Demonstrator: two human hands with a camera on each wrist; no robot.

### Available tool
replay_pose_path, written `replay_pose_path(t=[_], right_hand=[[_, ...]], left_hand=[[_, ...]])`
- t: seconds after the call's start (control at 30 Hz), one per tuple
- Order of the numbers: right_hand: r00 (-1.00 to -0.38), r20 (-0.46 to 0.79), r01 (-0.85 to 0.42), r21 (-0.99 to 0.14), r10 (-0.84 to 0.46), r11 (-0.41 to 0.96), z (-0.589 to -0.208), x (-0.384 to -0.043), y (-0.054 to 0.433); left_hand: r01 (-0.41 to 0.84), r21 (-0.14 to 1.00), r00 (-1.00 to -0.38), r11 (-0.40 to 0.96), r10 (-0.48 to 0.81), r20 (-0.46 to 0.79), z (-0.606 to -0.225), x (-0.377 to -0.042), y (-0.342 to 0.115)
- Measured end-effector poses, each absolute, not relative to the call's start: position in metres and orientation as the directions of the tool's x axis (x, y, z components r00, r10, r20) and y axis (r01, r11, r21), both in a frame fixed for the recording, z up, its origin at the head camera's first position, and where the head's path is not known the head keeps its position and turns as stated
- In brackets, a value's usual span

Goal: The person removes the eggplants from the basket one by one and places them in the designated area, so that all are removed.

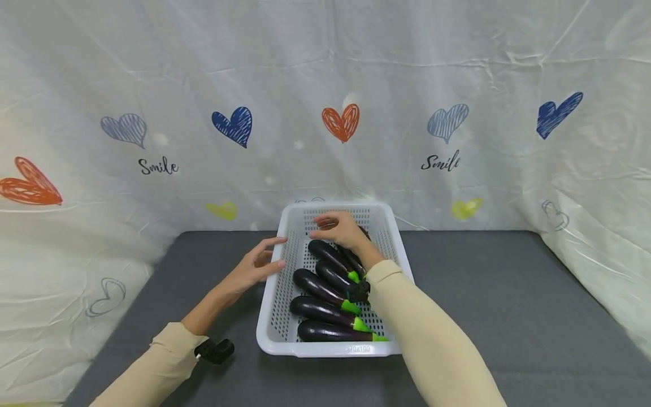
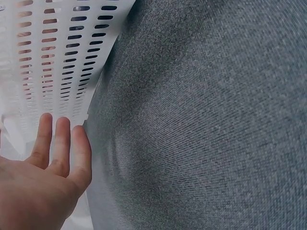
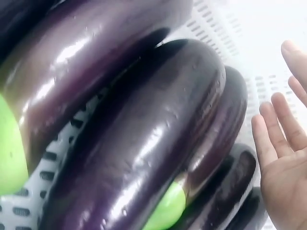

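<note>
A white perforated plastic basket (image 1: 268, 299) holds several glossy dark purple eggplants (image 1: 317, 285) with green stem ends. My left hand (image 1: 249, 268) is beside the basket's left wall, fingers extended; in the left wrist view, that hand (image 2: 43, 182) holds nothing. Whether its fingertips touch the wall, I cannot tell. Over the far part of the basket is my right hand (image 1: 343, 230), just beyond the upper eggplant (image 1: 325, 251). The right wrist view shows this hand (image 3: 285, 177) with spread, relaxed fingers and nothing in them, beside the eggplants (image 3: 144, 129). My right forearm hides part of the basket's right side.
The basket stands on a dark grey cloth-covered table (image 1: 488, 294), near its back edge. Behind and at both sides hangs a pale curtain (image 1: 285, 68) printed with hearts. A black wrist camera (image 1: 216, 351) sits on the left sleeve.
</note>
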State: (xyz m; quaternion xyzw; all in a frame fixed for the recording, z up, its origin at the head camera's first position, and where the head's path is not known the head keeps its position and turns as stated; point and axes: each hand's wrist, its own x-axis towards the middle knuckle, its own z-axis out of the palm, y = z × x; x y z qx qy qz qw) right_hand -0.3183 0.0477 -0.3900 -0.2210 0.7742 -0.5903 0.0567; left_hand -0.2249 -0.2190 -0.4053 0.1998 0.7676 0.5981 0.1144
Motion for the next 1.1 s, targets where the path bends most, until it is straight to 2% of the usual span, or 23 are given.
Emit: replay_pose_path(t=[0.5, 0.83, 1.1], right_hand=[[-0.856, 0.191, -0.35, -0.898, -0.48, 0.267, -0.395, -0.314, 0.035], [-0.876, 0.086, -0.282, -0.889, -0.475, 0.361, -0.402, -0.313, 0.031], [-0.896, 0.074, -0.278, -0.862, -0.438, 0.423, -0.408, -0.312, 0.032]], left_hand=[[0.161, 0.968, -0.893, 0.19, 0.446, 0.061, -0.406, -0.225, -0.219], [0.159, 0.966, -0.894, 0.202, 0.444, 0.054, -0.408, -0.226, -0.219], [0.159, 0.969, -0.892, 0.189, 0.449, 0.059, -0.408, -0.227, -0.22]])
